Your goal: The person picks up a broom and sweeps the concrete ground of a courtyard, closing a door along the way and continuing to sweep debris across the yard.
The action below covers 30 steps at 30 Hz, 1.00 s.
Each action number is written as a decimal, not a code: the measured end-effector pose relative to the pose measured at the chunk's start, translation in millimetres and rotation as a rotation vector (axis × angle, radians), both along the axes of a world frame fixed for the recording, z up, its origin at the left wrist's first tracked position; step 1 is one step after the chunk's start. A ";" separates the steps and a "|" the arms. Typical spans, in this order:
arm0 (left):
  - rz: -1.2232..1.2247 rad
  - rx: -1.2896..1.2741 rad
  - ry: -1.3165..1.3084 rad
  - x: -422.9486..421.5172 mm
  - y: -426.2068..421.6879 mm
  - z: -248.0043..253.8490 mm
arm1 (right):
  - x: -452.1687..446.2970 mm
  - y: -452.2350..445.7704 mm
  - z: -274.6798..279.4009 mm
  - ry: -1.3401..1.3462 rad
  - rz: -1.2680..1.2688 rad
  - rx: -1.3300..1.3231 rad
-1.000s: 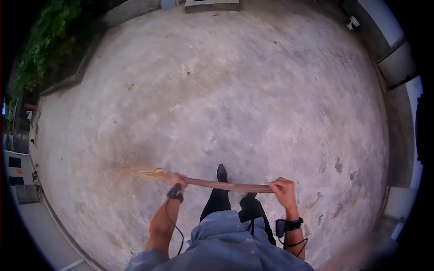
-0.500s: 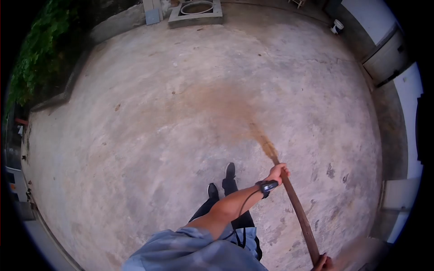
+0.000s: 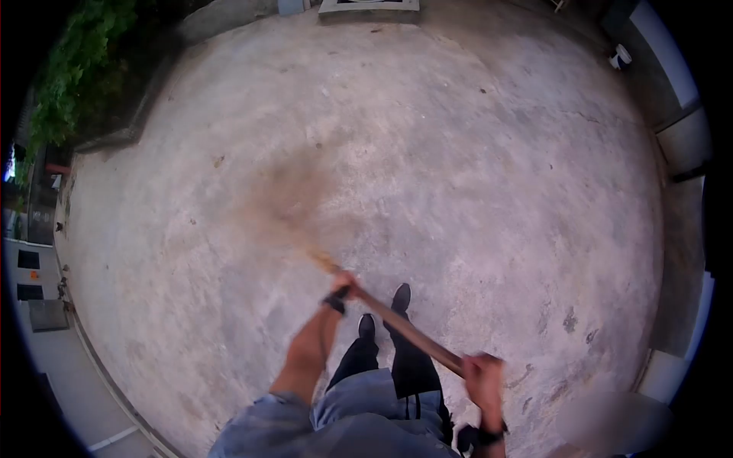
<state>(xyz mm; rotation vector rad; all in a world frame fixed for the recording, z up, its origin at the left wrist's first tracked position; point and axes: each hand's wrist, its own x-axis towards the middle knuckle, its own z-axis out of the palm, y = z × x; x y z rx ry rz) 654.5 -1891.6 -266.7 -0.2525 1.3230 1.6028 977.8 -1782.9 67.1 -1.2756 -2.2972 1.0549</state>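
Note:
A broom (image 3: 412,333) with a long wooden handle slants across in front of my body. Its brown bristle head (image 3: 292,195) is smeared by motion over the concrete, to the left of my feet. Low on the handle, close to the bristles, my left hand (image 3: 343,285) is closed around it. Near the handle's upper end, at the lower right, my right hand (image 3: 484,378) grips it too, somewhat blurred. Both wrists carry dark bands. My dark shoes (image 3: 402,296) stand on the floor below the handle.
Rough concrete floor (image 3: 519,206) spreads all around, with small specks. Green plants (image 3: 69,84) grow behind a low kerb at the left. A concrete block (image 3: 369,14) stands at the far edge. A white bucket (image 3: 620,56) is by the right wall.
The broom has swung from the right to the left across the floor, my left hand moving with it. My right hand has come up and forward, further into view. The view has shifted slightly.

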 end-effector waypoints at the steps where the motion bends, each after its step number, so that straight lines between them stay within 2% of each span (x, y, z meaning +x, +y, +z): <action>1: 0.125 -0.097 -0.128 -45.5 -36.1 -14.4 | -33.6 6.8 -19.4 -0.051 0.113 -0.081; 3: 0.287 -0.227 -0.215 -113.0 -80.8 -15.8 | -69.5 14.6 -52.0 0.141 0.050 -0.077; 4: 0.429 -0.356 -0.159 -107.9 -77.8 23.8 | -71.5 20.5 -59.6 0.137 0.053 -0.086; 5: 0.540 -0.384 -0.213 -126.7 -60.2 55.7 | -94.4 43.4 -61.8 0.145 0.057 -0.115; 6: 0.540 -0.208 -0.033 -113.8 -79.9 53.3 | -91.0 53.8 -61.9 0.164 0.067 -0.128; 7: 0.570 -0.260 -0.043 -100.5 -70.5 76.2 | -76.7 62.4 -63.9 0.108 0.075 -0.135; 8: 0.698 -0.254 -0.142 -89.7 -56.7 82.5 | -61.8 71.6 -63.6 0.123 0.027 -0.168; 10: 0.694 -0.160 -0.132 -52.0 -24.6 91.8 | -20.0 87.9 -65.9 0.133 -0.054 -0.172; 12: 0.523 -0.098 0.054 -8.6 16.5 72.8 | 28.1 110.9 -68.9 0.079 -0.132 -0.101; 14: 0.519 -0.053 -0.060 32.1 63.9 47.7 | 79.3 116.9 -54.0 0.013 -0.283 -0.047; 15: 0.471 0.196 -0.467 50.0 83.3 46.3 | 104.4 112.7 -37.8 -0.001 -0.384 -0.025; 17: 0.285 -0.146 -0.177 102.0 150.7 64.3 | 144.9 100.5 -4.1 -0.110 -0.593 -0.083; 18: 0.273 -0.058 -0.486 125.0 167.8 46.7 | 177.1 82.1 -0.9 -0.111 -0.716 -0.050; 19: 0.250 -0.127 -0.453 149.6 196.1 86.4 | 202.5 59.1 0.7 -0.114 -0.839 -0.020; 20: 0.238 -0.119 -0.577 171.2 217.0 72.8 | 208.4 35.6 9.5 -0.082 -0.926 0.059; 21: 0.116 -0.247 -0.468 191.4 240.7 105.1 | 207.1 15.8 23.8 -0.050 -1.011 0.142; 22: 0.060 -0.323 -0.454 205.3 263.7 125.9 | 196.4 1.2 48.4 -0.163 -1.055 0.054; 23: -0.062 -0.309 -0.417 219.6 281.8 121.6 | 178.9 -12.4 72.2 -0.278 -1.092 -0.041; 25: -0.269 -0.261 -0.334 225.3 325.7 152.2 | 125.4 -15.8 100.6 -0.309 -1.207 -0.069; 26: -0.332 -0.196 -0.363 223.7 350.6 145.9 | 105.4 -16.2 99.2 -0.254 -1.196 -0.035; 27: -0.487 -0.121 -0.199 214.8 377.5 140.3 | 74.8 -4.8 104.8 -0.291 -1.074 0.032; 28: -0.532 -0.133 -0.274 202.6 410.3 135.2 | 36.5 11.9 108.6 -0.264 -1.077 0.039; 30: -0.765 0.059 -0.160 173.0 460.5 117.9 | -35.5 52.9 116.5 -0.299 -0.961 0.184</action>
